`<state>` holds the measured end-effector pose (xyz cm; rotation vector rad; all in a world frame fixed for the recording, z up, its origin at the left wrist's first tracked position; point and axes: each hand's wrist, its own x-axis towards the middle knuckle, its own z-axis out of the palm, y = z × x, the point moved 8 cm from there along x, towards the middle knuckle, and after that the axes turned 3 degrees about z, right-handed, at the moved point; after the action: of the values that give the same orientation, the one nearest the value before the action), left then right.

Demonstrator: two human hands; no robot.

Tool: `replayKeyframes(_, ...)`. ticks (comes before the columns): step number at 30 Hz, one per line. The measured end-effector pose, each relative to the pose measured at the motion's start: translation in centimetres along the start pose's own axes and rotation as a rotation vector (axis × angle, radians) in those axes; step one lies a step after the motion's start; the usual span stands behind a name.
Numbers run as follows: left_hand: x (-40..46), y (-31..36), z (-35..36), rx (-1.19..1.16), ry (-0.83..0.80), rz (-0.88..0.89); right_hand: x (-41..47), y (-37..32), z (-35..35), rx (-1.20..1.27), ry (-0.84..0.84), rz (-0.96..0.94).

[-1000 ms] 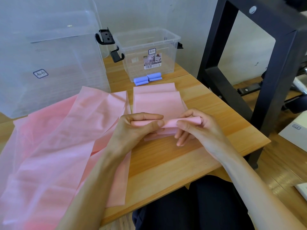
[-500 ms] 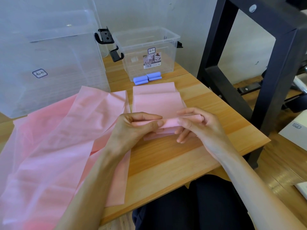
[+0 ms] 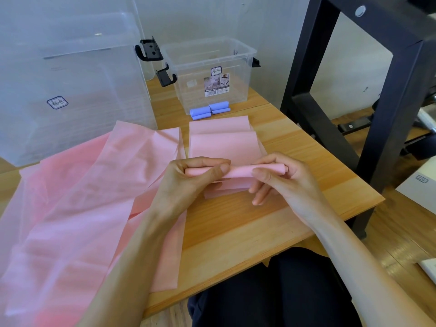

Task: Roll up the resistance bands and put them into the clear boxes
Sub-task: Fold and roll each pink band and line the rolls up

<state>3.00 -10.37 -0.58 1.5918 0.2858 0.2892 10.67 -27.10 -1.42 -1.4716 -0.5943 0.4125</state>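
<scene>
Centre of frame: my left hand (image 3: 188, 182) and right hand (image 3: 283, 182) pinch opposite ends of the half-rolled pink band (image 3: 238, 172) just above the bench (image 3: 236, 223). I judge it light, limp and springy; gripping both ends should keep it from unrolling.

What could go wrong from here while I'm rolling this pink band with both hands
1. The pink roll is pinched only at its ends by the left hand and right hand; its unheld middle may loosen or telescope.
2. The unrolled tail lies folded in layers, so the roll could wind skewed.
3. The loose pink bands hang over the table edge and might slide off.
</scene>
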Motion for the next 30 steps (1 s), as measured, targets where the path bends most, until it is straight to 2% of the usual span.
replayKeyframes(5, -0.05, 0.23, -0.06, -0.034, -0.002, 0.034, 0.15, 0.26, -0.10, 0.022, 0.033, 0.020)
replayKeyframes(9, 0.06, 0.12, 0.10, 0.056, -0.028, 0.041, 0.14, 0.24, -0.48, 0.026, 0.066, 0.013)
replayKeyframes(14, 0.17, 0.01, -0.19, 0.003, 0.007, 0.021, 0.03, -0.04, -0.24, 0.036, 0.025, -0.006)
replayKeyframes(19, -0.10, 0.02, 0.09, 0.032, -0.026, 0.015, 0.04, 0.18, -0.56, 0.055, 0.063, 0.009)
replayKeyframes(24, 0.13, -0.20, -0.53, 0.007, 0.050, -0.008, 0.10, -0.03, 0.09, 0.015, -0.002, -0.009)
replayKeyframes(30, 0.11, -0.11, -0.27, 0.014, 0.017, 0.009, 0.04, 0.14, -0.11, 0.010, 0.024, 0.007)
